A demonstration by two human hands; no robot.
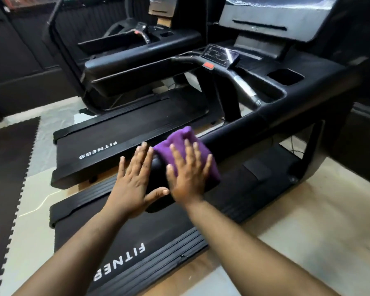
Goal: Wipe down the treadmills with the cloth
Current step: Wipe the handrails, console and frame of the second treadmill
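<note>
Two black treadmills stand side by side; the nearer treadmill [233, 195] is mine to clean, the farther treadmill [124, 133] beyond it. The purple cloth [179, 144] lies draped over the near handrail [265, 122]. My right hand [186, 178] presses it flat, fingers spread. My left hand [132, 184] rests open, just beside, on the rail end.

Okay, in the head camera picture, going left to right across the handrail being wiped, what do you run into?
Left hand flat on the handrail → right hand pressing the purple cloth → bare black rail running up toward the console's cup holder.
</note>
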